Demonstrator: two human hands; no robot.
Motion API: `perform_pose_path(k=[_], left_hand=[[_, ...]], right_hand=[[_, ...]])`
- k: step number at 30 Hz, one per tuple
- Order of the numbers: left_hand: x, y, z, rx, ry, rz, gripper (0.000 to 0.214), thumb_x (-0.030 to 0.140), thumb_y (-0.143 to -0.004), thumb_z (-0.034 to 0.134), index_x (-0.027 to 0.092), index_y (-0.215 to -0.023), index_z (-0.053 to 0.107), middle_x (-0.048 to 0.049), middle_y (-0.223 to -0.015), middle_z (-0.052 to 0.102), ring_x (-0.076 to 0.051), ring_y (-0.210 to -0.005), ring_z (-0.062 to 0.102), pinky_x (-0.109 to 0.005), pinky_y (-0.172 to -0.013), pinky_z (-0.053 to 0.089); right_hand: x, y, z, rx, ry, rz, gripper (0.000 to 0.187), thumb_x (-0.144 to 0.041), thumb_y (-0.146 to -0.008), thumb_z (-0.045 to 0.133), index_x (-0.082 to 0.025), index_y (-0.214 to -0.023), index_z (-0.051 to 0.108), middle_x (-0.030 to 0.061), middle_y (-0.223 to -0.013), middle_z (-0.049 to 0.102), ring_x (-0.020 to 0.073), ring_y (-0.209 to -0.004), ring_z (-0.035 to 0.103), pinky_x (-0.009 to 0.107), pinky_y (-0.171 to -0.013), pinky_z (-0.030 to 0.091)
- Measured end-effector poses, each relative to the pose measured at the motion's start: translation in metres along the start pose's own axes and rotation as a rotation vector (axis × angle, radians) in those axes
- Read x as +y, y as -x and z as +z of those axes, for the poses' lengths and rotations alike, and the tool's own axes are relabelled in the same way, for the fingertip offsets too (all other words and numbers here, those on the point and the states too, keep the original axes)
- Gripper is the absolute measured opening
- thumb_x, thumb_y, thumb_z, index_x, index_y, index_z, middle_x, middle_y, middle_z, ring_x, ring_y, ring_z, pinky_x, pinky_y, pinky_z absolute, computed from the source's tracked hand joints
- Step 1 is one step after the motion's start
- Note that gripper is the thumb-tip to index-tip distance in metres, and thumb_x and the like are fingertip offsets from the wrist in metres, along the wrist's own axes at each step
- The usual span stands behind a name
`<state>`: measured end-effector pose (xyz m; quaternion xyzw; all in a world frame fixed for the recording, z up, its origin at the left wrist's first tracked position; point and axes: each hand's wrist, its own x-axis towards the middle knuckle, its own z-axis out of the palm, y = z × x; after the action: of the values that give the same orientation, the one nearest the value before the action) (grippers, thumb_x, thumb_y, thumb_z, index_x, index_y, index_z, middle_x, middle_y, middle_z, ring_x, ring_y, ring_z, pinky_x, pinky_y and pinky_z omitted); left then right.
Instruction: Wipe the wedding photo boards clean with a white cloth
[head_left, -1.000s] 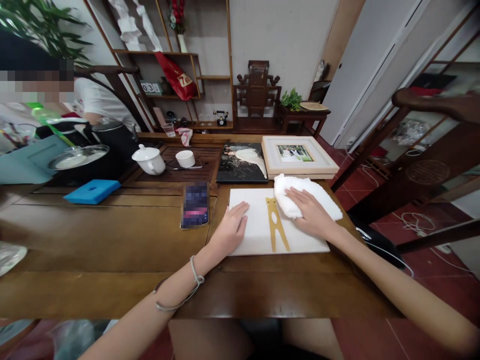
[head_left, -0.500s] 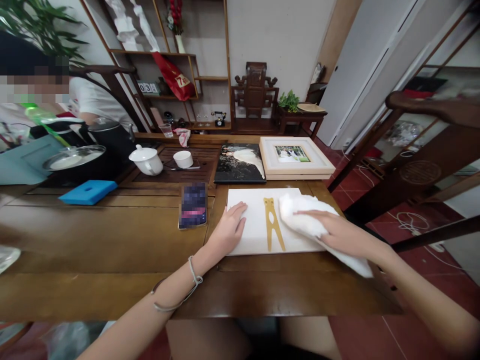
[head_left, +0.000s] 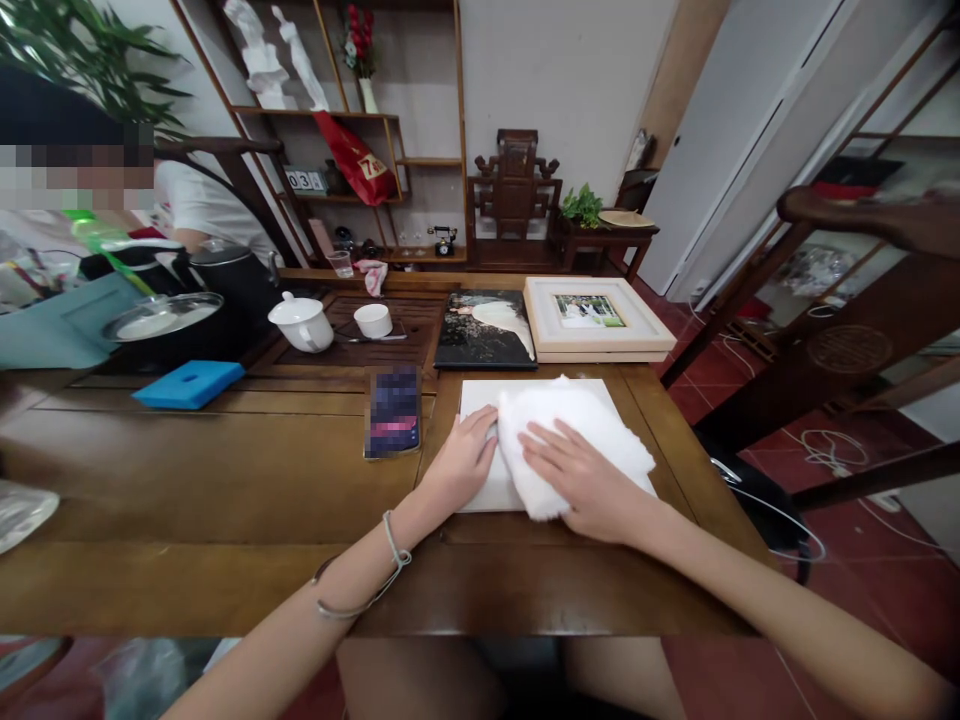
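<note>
A white board (head_left: 474, 393) lies on the wooden table in front of me. My left hand (head_left: 463, 460) rests on the board's left side with its fingers stretched out. A white towel (head_left: 585, 412) is spread over most of the board. My right hand (head_left: 577, 475) presses on it and moves it, fingers reaching over the cloth. The towel's left edge meets my left fingertips. Whatever lies under the towel is hidden.
A phone (head_left: 394, 412) lies left of the board. Behind stand a black photo panel (head_left: 469, 345), a framed photo (head_left: 607, 345), a white lidded cup (head_left: 301, 322) and a small white bowl (head_left: 373, 320). A blue block (head_left: 189, 384) sits at left. A person (head_left: 217, 205) sits across.
My right hand has swept the towel leftward across the board, covering the gold shape that showed there. My left hand has stayed on the board's left side.
</note>
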<state>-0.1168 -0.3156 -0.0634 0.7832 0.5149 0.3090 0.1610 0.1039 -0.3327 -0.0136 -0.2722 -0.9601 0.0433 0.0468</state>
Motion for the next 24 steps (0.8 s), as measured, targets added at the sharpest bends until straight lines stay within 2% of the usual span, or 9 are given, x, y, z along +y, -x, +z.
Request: perform_pose_path(k=[2,4,7,11,13,15,19,21,24], left_hand=[[0.001,-0.001,-0.001,-0.012,-0.005,-0.002,0.039,0.013,-0.089,0.043,0.009,-0.126,0.055,-0.0205,-0.135,0.056,-0.030,-0.131,0.049,-0.057,-0.113,0.030],[0.003,-0.001,-0.002,-0.021,-0.009,-0.004,0.039,0.014,-0.090,0.042,0.008,-0.127,0.055,-0.0207,-0.135,0.057,-0.030,-0.131,0.049,-0.057,-0.113,0.030],[0.003,0.000,-0.003,-0.024,-0.012,-0.010,0.039,0.016,-0.091,0.043,0.009,-0.128,0.054,-0.0202,-0.135,0.056,-0.030,-0.132,0.048,-0.057,-0.114,0.029],[0.001,0.001,-0.002,-0.017,0.004,-0.002,0.040,0.017,-0.092,0.041,0.008,-0.129,0.053,-0.0200,-0.136,0.055,-0.030,-0.133,0.047,-0.058,-0.114,0.027],[0.000,0.002,0.000,0.002,0.012,0.009,0.039,0.018,-0.092,0.041,0.010,-0.129,0.053,-0.0191,-0.135,0.056,-0.030,-0.133,0.047,-0.058,-0.114,0.028],[-0.001,0.002,0.001,0.020,0.018,0.018,0.039,0.018,-0.091,0.042,0.013,-0.128,0.053,-0.0177,-0.134,0.057,-0.029,-0.131,0.048,-0.058,-0.113,0.029],[-0.002,0.000,-0.001,0.054,0.040,0.027,0.037,0.017,-0.088,0.046,0.013,-0.124,0.055,-0.0175,-0.130,0.060,-0.030,-0.125,0.054,-0.055,-0.110,0.036],[-0.001,-0.001,-0.004,0.075,0.059,0.033,0.033,0.016,-0.088,0.046,0.014,-0.119,0.058,-0.0167,-0.124,0.063,-0.029,-0.119,0.059,-0.052,-0.106,0.041],[0.001,-0.003,-0.008,0.112,0.104,0.038,0.023,0.013,-0.088,0.041,0.017,-0.099,0.062,-0.0124,-0.107,0.067,-0.025,-0.113,0.062,-0.044,-0.099,0.047]], right_hand=[[-0.009,0.017,-0.008,-0.021,-0.050,-0.086,0.071,-0.006,-0.061,0.050,-0.002,-0.132,0.050,0.0215,-0.147,0.042,0.0312,-0.142,0.026,0.054,-0.117,0.016],[-0.009,0.031,-0.015,-0.007,-0.112,-0.094,0.072,-0.006,-0.060,0.048,-0.004,-0.132,0.050,0.0197,-0.143,0.048,0.0291,-0.138,0.036,0.053,-0.116,0.023],[0.007,0.040,-0.016,0.094,-0.161,0.009,0.068,-0.006,-0.063,0.045,-0.009,-0.131,0.052,0.0165,-0.131,0.060,0.0282,-0.128,0.049,0.052,-0.109,0.037],[0.039,0.025,-0.004,0.261,-0.093,0.193,0.060,-0.008,-0.073,0.043,-0.013,-0.132,0.052,0.0158,-0.129,0.062,0.0304,-0.122,0.054,0.056,-0.102,0.042],[0.049,0.008,0.003,0.288,-0.070,0.269,0.061,-0.009,-0.074,0.043,-0.013,-0.134,0.049,0.0170,-0.132,0.059,0.0310,-0.124,0.053,0.057,-0.103,0.041],[0.049,-0.011,0.007,0.258,-0.056,0.305,0.065,-0.006,-0.072,0.044,-0.011,-0.137,0.047,0.0191,-0.137,0.054,0.0311,-0.130,0.047,0.056,-0.107,0.036],[0.027,-0.037,0.009,0.125,0.047,0.228,0.061,-0.002,-0.069,0.049,-0.005,-0.130,0.052,0.0229,-0.144,0.045,0.0339,-0.141,0.028,0.056,-0.115,0.020],[0.011,-0.038,0.009,0.070,0.081,0.147,0.057,-0.002,-0.069,0.052,-0.004,-0.125,0.054,0.0239,-0.145,0.043,0.0370,-0.142,0.024,0.058,-0.115,0.016],[-0.010,-0.021,0.006,0.021,0.057,0.052,0.056,-0.002,-0.067,0.052,-0.004,-0.123,0.055,0.0242,-0.145,0.043,0.0381,-0.142,0.023,0.060,-0.115,0.016]])
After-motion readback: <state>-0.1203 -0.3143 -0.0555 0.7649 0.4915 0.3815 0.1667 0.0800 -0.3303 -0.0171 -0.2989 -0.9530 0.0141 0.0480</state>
